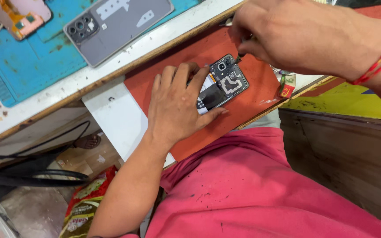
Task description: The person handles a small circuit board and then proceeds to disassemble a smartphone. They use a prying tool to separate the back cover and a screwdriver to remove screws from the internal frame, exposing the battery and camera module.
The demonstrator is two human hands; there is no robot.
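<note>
right grip: right hand (pixel 287 37) pinched shut on a thin tool (pixel 239 56), probably a screwdriver, tip at the phone's top corner by the camera.
left grip: left hand (pixel 177 103) pressed flat, fingers closed around the opened phone (pixel 223 83).
phone: on the red mat (pixel 252 94) on the desk (pixel 111 114), long axis slanting from left hand up toward right.
nearer hand: left.
beyond: grey back cover (pixel 120 24) on blue mat (pixel 27 61).

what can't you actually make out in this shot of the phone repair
- Head view: the lower half of the opened phone is covered by the left hand.
- The tool tip at the phone's top corner is too small and is hidden in the right hand, so its kind is unclear.
- The orange phone part and the blue mat are cut off by the top edge.
</note>
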